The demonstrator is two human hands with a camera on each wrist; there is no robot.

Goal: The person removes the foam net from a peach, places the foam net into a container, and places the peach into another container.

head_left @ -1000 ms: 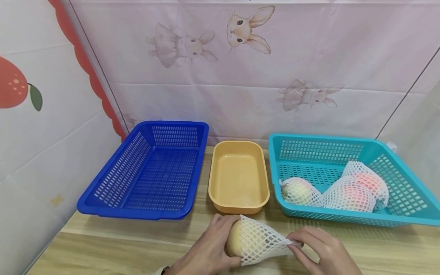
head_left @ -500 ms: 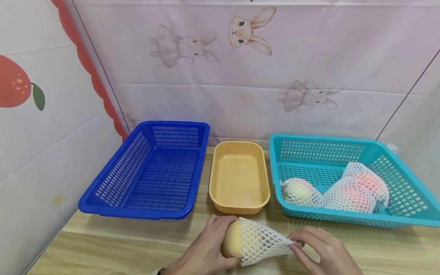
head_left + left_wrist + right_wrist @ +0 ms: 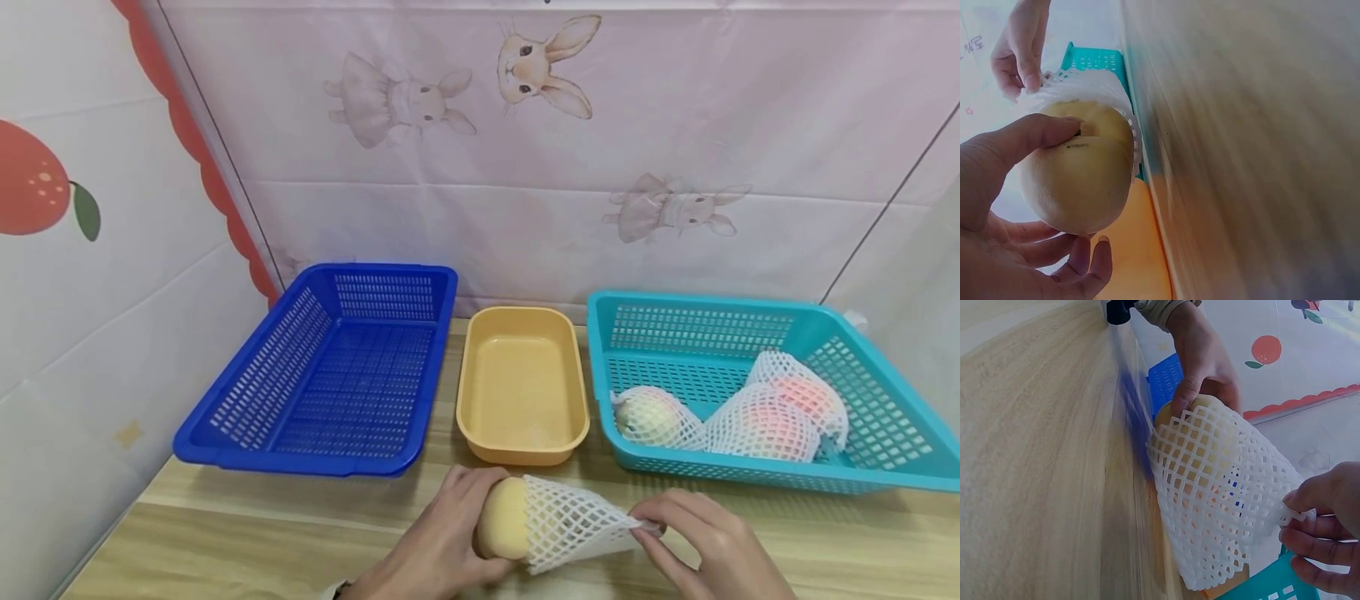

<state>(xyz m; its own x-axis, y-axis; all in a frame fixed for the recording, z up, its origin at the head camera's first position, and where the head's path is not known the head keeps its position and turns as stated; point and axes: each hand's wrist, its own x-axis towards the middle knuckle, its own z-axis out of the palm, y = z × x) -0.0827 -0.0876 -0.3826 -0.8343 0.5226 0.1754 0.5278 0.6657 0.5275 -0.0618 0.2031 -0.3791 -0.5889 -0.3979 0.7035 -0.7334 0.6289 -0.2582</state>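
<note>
My left hand (image 3: 438,537) grips a round, pale yellow fruit (image 3: 504,521) by its uncovered end. A thumb lies across the dimple of the fruit (image 3: 1082,175) in the left wrist view, with the fingers on its other side. The far part of the fruit sits inside a white foam net sleeve (image 3: 570,525). My right hand (image 3: 708,537) pinches the narrow, gathered end of that sleeve between thumb and fingers. Slack mesh of the sleeve (image 3: 1216,506) stretches between fruit and fingers in the right wrist view. Both hands are just above the wooden table (image 3: 225,542).
Behind the hands stands a yellow tub (image 3: 522,454) with nothing in it. To its left is a blue slotted basket (image 3: 300,462), also bare inside. At right, a turquoise basket (image 3: 697,298) holds several net-wrapped fruits (image 3: 772,421). A rabbit-print cloth (image 3: 525,217) hangs behind.
The left hand has drawn the yellow fruit slightly left, so more of it shows outside the net. My right hand has stayed nearly in place, pinching the sleeve's end.
</note>
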